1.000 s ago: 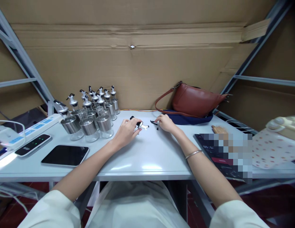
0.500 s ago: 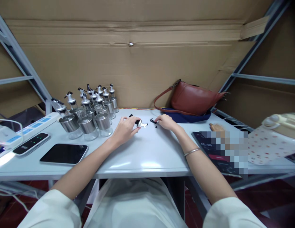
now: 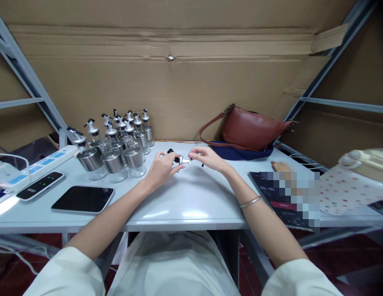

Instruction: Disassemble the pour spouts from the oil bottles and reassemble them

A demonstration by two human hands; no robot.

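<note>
My left hand (image 3: 162, 169) is closed around a pour spout (image 3: 184, 160), a silver nozzle with a black stopper end, held just above the table with its tip to the right. At that tip my right hand (image 3: 208, 158) pinches a small black piece (image 3: 191, 159), mostly hidden by the fingers. Under the right hand a tiny black part (image 3: 203, 165) lies on the table. To the left stand several glass oil bottles (image 3: 91, 160) with steel sleeves. Most carry silver and black spouts; at the front, an uncapped bottle (image 3: 112, 164) shows its bare neck.
A black tablet-like device (image 3: 83, 199), a dark slim device (image 3: 40, 187) and a power strip (image 3: 52, 158) lie at left. A brown bag (image 3: 253, 129) rests on dark blue cloth at the back right. At right are a phone-like screen (image 3: 268, 193) and a dotted bag (image 3: 342, 189).
My right hand has lifted the longer black piece from the table and moved left to the spout's tip. My left hand has stayed almost still, the spout slightly turned.
</note>
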